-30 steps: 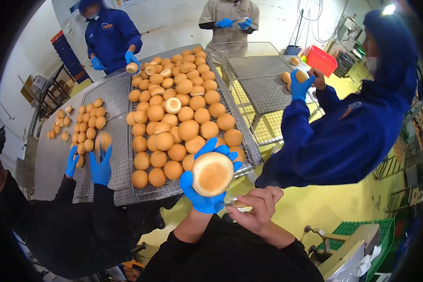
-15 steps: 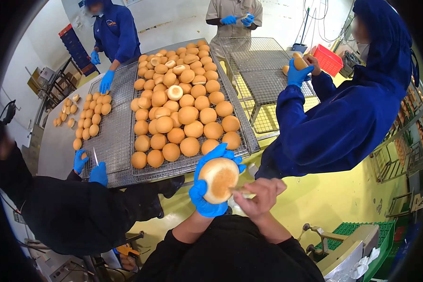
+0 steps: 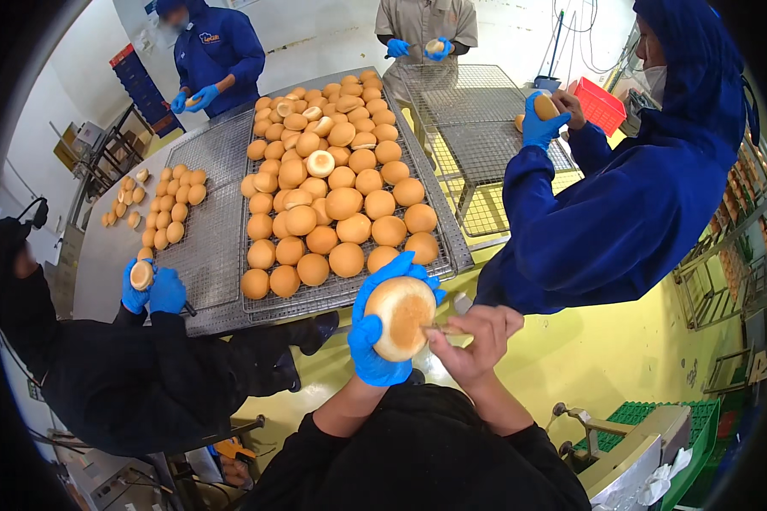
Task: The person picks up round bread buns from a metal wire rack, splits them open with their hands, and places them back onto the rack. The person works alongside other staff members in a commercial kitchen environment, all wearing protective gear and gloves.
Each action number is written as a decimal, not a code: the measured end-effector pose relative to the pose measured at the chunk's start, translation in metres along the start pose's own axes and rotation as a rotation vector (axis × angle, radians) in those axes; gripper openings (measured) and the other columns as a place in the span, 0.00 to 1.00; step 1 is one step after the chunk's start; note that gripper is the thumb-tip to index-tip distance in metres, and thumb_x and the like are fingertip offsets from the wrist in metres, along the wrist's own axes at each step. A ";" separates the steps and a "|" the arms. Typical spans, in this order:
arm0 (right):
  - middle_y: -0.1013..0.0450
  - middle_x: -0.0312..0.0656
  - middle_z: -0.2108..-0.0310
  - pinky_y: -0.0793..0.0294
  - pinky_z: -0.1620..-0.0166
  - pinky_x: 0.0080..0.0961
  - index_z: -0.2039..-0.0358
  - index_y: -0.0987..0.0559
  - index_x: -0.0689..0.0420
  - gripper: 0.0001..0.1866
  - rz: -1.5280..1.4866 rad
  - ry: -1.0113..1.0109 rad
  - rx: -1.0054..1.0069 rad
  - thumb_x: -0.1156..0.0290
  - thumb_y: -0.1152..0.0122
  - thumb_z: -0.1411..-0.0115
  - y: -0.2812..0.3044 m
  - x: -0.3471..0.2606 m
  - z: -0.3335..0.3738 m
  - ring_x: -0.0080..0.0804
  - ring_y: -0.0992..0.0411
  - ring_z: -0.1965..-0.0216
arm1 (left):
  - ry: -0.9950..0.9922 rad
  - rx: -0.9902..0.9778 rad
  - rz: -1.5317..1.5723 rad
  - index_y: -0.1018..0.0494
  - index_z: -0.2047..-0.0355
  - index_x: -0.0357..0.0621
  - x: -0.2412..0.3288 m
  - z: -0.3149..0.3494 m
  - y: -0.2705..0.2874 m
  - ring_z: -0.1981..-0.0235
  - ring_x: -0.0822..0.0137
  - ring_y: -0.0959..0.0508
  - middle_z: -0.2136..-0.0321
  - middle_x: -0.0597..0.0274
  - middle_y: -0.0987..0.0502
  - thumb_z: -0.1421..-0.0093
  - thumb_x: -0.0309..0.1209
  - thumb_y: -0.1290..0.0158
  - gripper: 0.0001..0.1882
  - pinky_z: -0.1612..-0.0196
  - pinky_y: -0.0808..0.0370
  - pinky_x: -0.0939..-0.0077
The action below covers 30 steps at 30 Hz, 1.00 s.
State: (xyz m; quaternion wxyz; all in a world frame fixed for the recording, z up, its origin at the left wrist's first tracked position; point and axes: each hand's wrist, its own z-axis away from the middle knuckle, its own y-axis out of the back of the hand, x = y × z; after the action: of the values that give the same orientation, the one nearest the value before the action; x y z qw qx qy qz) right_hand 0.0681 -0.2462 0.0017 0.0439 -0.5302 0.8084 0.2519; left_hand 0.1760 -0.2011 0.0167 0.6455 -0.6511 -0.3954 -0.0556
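While blue-gloved left hand [image 3: 373, 362] cradles round, smooth bun [image 3: 398, 317] | bare right hand [image 3: 479, 342] pinches slim tool [image 3: 446, 330] | tip at browned face

Attire of the person: 1 plain black fabric top [image 3: 435, 464] with 2 matching black sleeves [image 3: 539, 457], each ending partway along the forearm [image 3: 497, 404]; 1 thin, bright-blue glove [image 3: 382, 370], wrist-length, on the left hand [image 3: 368, 341]; right hand [image 3: 479, 342] bare.

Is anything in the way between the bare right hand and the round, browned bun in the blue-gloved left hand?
Only the slim, light-brown tool held in the bare right hand lies between it and the round, browned bun; its tip reaches the bun's right side. Nothing else visible blocks that gap.
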 end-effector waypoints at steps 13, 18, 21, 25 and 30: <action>0.36 0.37 0.77 0.46 0.64 0.28 0.76 0.30 0.53 0.16 -0.035 -0.058 -0.016 0.65 0.32 0.64 0.000 -0.007 0.002 0.33 0.41 0.72 | 0.012 -0.044 0.004 0.43 0.48 0.31 0.008 0.003 0.007 0.54 0.57 0.31 0.56 0.49 0.34 0.57 0.49 0.49 0.41 0.51 0.33 0.60; 0.36 0.36 0.78 0.47 0.64 0.28 0.77 0.30 0.53 0.16 -0.056 -0.040 -0.040 0.65 0.32 0.65 0.001 -0.017 -0.002 0.32 0.41 0.72 | 0.032 -0.022 -0.025 0.46 0.47 0.30 0.011 0.004 0.010 0.56 0.53 0.30 0.56 0.47 0.33 0.58 0.50 0.50 0.44 0.52 0.32 0.59; 0.35 0.34 0.79 0.48 0.64 0.27 0.77 0.30 0.52 0.16 -0.045 -0.048 -0.041 0.65 0.32 0.65 0.002 -0.017 -0.003 0.29 0.40 0.73 | 0.042 -0.045 0.014 0.44 0.47 0.30 0.012 0.005 0.013 0.56 0.54 0.30 0.57 0.47 0.33 0.58 0.49 0.48 0.43 0.52 0.32 0.58; 0.33 0.29 0.78 0.49 0.63 0.26 0.75 0.29 0.49 0.17 -0.074 -0.048 -0.049 0.66 0.31 0.65 0.002 -0.021 -0.007 0.25 0.37 0.73 | 0.033 -0.067 0.035 0.42 0.49 0.31 0.017 0.007 0.013 0.55 0.56 0.30 0.57 0.49 0.33 0.58 0.48 0.46 0.41 0.51 0.33 0.58; 0.33 0.29 0.78 0.49 0.64 0.25 0.75 0.29 0.50 0.17 -0.079 -0.072 -0.065 0.66 0.31 0.65 0.001 -0.022 -0.004 0.25 0.38 0.73 | 0.013 -0.048 -0.011 0.44 0.48 0.30 0.014 0.007 0.017 0.56 0.54 0.30 0.58 0.48 0.33 0.58 0.49 0.48 0.42 0.53 0.31 0.58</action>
State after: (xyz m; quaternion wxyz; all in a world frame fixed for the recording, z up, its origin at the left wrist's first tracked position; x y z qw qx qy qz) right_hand 0.0770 -0.2294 0.0127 0.0656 -0.5536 0.7760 0.2950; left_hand 0.1927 -0.1864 0.0104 0.6317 -0.6640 -0.3934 -0.0728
